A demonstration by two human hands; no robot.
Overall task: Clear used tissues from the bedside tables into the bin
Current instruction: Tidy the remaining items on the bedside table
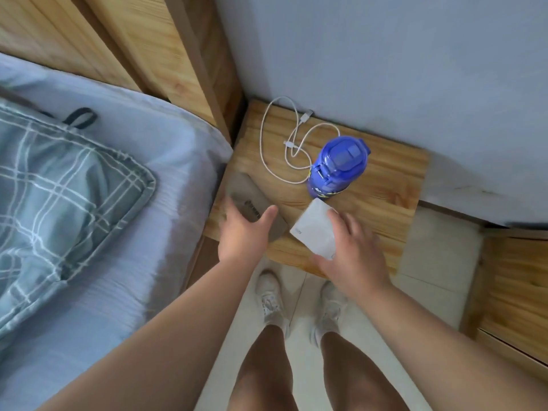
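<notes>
No tissue and no bin are in view. On the wooden bedside table [382,185], my left hand [246,232] reaches over the near end of a flat grey-brown case [249,194], with thumb and fingers spread to either side of it. My right hand [353,256] holds a flat white pack [314,226] at the table's front edge. Its fingers lie across the top and its thumb is at the near corner.
A blue lidded bottle [338,167] stands mid-table, just behind the white pack. A white charging cable [281,143] loops at the back by the wall. The bed with a checked pillow [65,197] lies to the left. A wooden unit [516,286] stands to the right.
</notes>
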